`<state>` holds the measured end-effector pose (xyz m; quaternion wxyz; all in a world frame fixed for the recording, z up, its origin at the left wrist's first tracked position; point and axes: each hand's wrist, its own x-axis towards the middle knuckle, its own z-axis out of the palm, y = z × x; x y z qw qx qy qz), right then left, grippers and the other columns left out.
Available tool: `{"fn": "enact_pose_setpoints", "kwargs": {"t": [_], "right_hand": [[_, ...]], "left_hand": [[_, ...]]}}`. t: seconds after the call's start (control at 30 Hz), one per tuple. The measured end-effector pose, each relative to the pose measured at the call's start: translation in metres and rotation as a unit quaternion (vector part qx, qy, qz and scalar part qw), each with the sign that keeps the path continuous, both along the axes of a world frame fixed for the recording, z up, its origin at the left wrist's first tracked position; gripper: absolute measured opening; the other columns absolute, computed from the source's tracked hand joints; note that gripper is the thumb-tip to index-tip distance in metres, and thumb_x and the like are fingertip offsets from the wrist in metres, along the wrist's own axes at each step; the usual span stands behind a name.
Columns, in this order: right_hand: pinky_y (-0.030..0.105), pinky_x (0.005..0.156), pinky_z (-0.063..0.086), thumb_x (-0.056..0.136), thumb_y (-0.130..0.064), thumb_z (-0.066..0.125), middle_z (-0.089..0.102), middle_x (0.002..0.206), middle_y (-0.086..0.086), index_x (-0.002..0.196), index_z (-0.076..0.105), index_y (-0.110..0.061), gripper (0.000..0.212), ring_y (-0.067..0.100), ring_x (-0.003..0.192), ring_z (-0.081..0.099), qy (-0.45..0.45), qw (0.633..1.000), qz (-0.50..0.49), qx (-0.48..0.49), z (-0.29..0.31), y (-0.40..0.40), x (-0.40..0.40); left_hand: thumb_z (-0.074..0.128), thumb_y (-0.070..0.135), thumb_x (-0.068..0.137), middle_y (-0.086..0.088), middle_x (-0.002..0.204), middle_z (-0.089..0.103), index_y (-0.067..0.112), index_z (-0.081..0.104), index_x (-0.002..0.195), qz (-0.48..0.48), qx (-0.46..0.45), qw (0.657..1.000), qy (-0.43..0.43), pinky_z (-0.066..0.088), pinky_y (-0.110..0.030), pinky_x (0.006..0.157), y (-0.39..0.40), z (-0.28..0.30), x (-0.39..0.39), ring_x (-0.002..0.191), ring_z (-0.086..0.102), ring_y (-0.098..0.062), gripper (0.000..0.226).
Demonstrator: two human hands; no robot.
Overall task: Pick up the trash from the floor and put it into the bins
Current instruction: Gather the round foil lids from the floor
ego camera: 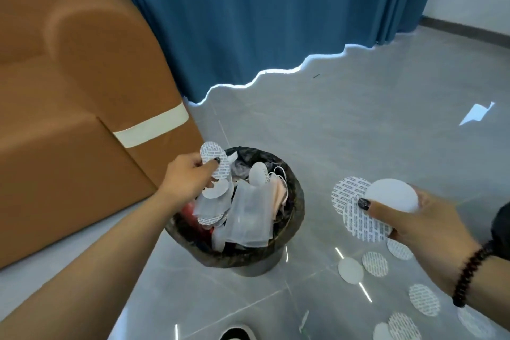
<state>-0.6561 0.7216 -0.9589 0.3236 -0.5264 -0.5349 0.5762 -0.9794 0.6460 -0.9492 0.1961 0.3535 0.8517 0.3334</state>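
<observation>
Closest to the camera, several round liner discs (374,263) were scattered on the grey tile floor (358,119), so plenty was left to collect. Just above them the right hand (419,218) pinched a fan of three discs (361,215), thumb clamped on top, held well to the side of the bin. Further out, the left hand (190,174) pinched one printed disc (214,159) right over the rim of the trash bin (295,201), which looked pretty stuffed with face masks (248,218). Probably best to let go low and toward the middle, or the disc could slide off the heap. Beyond sat a brown sofa (82,91) and blue curtain (262,8).
</observation>
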Motion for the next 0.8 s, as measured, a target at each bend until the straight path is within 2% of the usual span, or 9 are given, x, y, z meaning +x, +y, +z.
{"fn": "enact_pose_setpoints", "kwargs": {"t": [0.1, 0.23, 0.3, 0.33, 0.4, 0.5, 0.6, 0.7, 0.8], "right_hand": [[0.030, 0.063, 0.051, 0.068, -0.016, 0.081, 0.069, 0.094, 0.004, 0.096, 0.066, -0.020, 0.032, 0.023, 0.088, 0.065, -0.007, 1.000, 0.013, 0.000, -0.009, 0.003, -0.004], [0.035, 0.067, 0.055, 0.046, -0.034, 0.092, 0.074, 0.086, 0.004, 0.086, 0.071, -0.018, 0.048, 0.025, 0.082, 0.070, -0.005, 0.999, 0.034, -0.018, -0.016, 0.002, -0.002], [0.042, 0.075, 0.057, 0.016, -0.054, 0.091, 0.075, 0.085, 0.005, 0.086, 0.073, -0.019, 0.080, 0.025, 0.080, 0.072, 0.009, 0.999, 0.039, -0.036, -0.021, 0.002, 0.000], [0.043, 0.077, 0.057, 0.013, -0.052, 0.091, 0.075, 0.086, 0.006, 0.087, 0.072, -0.016, 0.084, 0.025, 0.079, 0.072, 0.022, 0.998, 0.035, -0.047, -0.023, 0.003, 0.000], [0.042, 0.076, 0.057, 0.034, -0.035, 0.090, 0.075, 0.086, 0.007, 0.092, 0.070, -0.012, 0.066, 0.022, 0.077, 0.072, 0.050, 0.996, 0.036, -0.064, -0.022, 0.006, -0.001], [0.031, 0.065, 0.058, 0.057, -0.020, 0.079, 0.075, 0.089, 0.006, 0.100, 0.068, -0.010, 0.045, 0.018, 0.078, 0.072, 0.089, 0.991, 0.058, -0.085, -0.014, 0.006, -0.006], [0.033, 0.067, 0.060, 0.073, -0.011, 0.071, 0.075, 0.091, 0.009, 0.100, 0.068, -0.008, 0.026, 0.020, 0.081, 0.072, 0.114, 0.986, 0.073, -0.100, -0.006, 0.003, -0.015], [0.040, 0.074, 0.057, 0.079, -0.009, 0.066, 0.074, 0.093, 0.013, 0.101, 0.068, -0.005, 0.022, 0.026, 0.086, 0.071, 0.124, 0.982, 0.089, -0.110, -0.003, -0.002, -0.021], [0.033, 0.066, 0.058, 0.082, -0.008, 0.064, 0.074, 0.091, 0.011, 0.100, 0.068, -0.005, 0.018, 0.023, 0.081, 0.071, 0.125, 0.982, 0.089, -0.108, -0.001, -0.004, -0.022]], "left_hand": [[0.057, 0.026, 0.091, -0.005, 0.056, 0.060, 0.003, 0.054, 0.066, -0.019, -0.080, 0.996, 0.021, 0.038, -0.021, 0.048, 0.009, -0.026, -0.011, 0.039, 0.055, 0.001, 0.034], [0.060, 0.032, 0.087, -0.011, 0.067, 0.063, 0.003, 0.060, 0.070, 0.006, -0.120, 0.991, 0.055, 0.039, -0.024, 0.051, 0.017, -0.034, -0.014, 0.054, 0.056, -0.014, 0.033], [0.062, 0.033, 0.086, -0.006, 0.074, 0.066, -0.002, 0.064, 0.077, 0.032, -0.087, 0.992, 0.086, 0.040, -0.025, 0.056, 0.015, -0.031, -0.013, 0.066, 0.058, -0.017, 0.036], [0.062, 0.030, 0.086, -0.002, 0.081, 0.066, 0.003, 0.066, 0.081, 0.044, -0.048, 0.992, 0.109, 0.041, -0.026, 0.062, 0.013, -0.028, -0.010, 0.076, 0.059, -0.018, 0.028], [0.062, 0.024, 0.087, 0.003, 0.093, 0.065, 0.016, 0.065, 0.089, 0.043, 0.046, 0.989, 0.134, 0.045, -0.029, 0.070, 0.008, -0.019, 0.008, 0.083, 0.060, -0.016, 0.009], [0.062, 0.019, 0.089, 0.002, 0.094, 0.069, 0.019, 0.065, 0.092, -0.043, 0.096, 0.993, -0.045, 0.055, -0.030, 0.060, 0.009, -0.010, 0.056, 0.062, 0.064, -0.010, 0.004], [0.060, 0.013, 0.091, -0.002, 0.095, 0.073, 0.013, 0.063, 0.103, -0.167, 0.051, 0.945, -0.277, 0.048, -0.021, 0.057, 0.008, -0.008, 0.109, 0.062, 0.064, -0.008, 0.013], [0.062, 0.015, 0.091, -0.001, 0.095, 0.073, 0.019, 0.062, 0.112, -0.252, 0.052, 0.911, -0.322, 0.047, -0.022, 0.059, 0.005, -0.020, 0.135, 0.075, 0.066, -0.011, 0.021], [0.065, 0.012, 0.089, -0.004, 0.096, 0.074, 0.020, 0.064, 0.112, -0.252, 0.087, 0.912, -0.313, 0.049, -0.024, 0.058, 0.003, -0.026, 0.139, 0.079, 0.067, -0.017, 0.025]]}}
